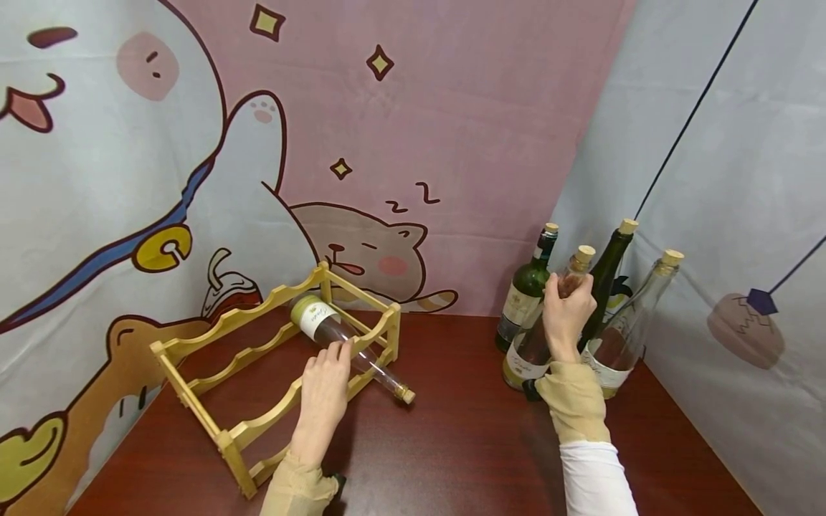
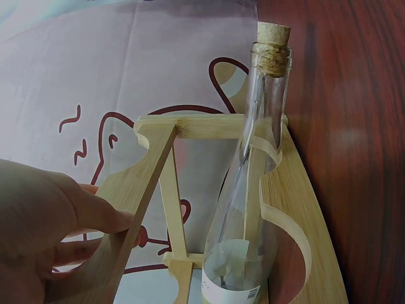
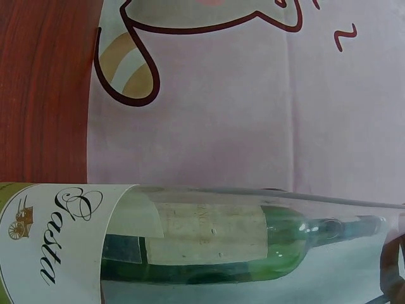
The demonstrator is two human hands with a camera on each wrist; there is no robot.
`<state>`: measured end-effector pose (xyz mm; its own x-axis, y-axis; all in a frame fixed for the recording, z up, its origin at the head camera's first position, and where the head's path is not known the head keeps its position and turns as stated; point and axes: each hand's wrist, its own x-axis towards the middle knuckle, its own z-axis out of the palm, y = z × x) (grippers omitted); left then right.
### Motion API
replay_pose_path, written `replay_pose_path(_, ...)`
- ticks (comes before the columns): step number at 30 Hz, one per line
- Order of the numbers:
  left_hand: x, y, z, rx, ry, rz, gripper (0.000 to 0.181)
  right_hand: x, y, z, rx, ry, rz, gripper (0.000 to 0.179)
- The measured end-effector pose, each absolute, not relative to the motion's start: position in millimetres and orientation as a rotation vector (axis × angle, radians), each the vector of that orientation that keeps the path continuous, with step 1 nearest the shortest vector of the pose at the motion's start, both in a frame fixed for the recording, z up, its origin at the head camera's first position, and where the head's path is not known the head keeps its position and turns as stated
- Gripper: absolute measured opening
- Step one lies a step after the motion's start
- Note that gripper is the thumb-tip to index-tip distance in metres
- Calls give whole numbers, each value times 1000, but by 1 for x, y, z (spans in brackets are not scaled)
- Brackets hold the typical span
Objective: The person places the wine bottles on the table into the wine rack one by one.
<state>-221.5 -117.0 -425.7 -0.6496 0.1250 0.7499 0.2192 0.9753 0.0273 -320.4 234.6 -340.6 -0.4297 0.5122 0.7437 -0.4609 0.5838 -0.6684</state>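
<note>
My left hand [image 1: 325, 387] grips the upper front rail of a wooden wine rack [image 1: 258, 424]; in the left wrist view the thumb lies on one side of the rail [image 2: 136, 183] and fingers show beyond it. A clear corked bottle [image 1: 319, 319] with a white label lies in the rack's right end, its neck pointing toward the front. On the right side, my right hand [image 1: 569, 314] holds another clear corked bottle [image 1: 524, 364] by its neck, nearly upright. The right wrist view shows this bottle's label [image 3: 63, 240], but the hand is out of that view.
A green bottle [image 1: 521, 304] with a label stands behind the held one. Farther right are a dark green bottle [image 1: 609, 265] and a clear bottle [image 1: 639, 322], both corked. The reddish-brown table [image 1: 445, 430] meets a printed cloth backdrop [image 1: 464, 143] behind and at both sides.
</note>
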Motion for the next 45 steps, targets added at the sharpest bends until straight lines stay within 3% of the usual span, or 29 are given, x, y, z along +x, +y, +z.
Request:
replay_pose_path(11,-221,-117,-426,-237,-2290,-146,54,-308,232,-338,-33,-1655,1155,9)
replay_pose_path(17,-221,-117,-427,-235,-2287,-145,57,-294,225,-329,-16,-1602,1262,21)
replay_pose_path(39,-221,-116,-426,-245,-2279,-150,57,-237,200,-313,121,-1323,1519,21)
replay_pose_path(45,-221,-116,-426,-245,-2270,-154,56,-237,203,-324,160,-1227,1611,17)
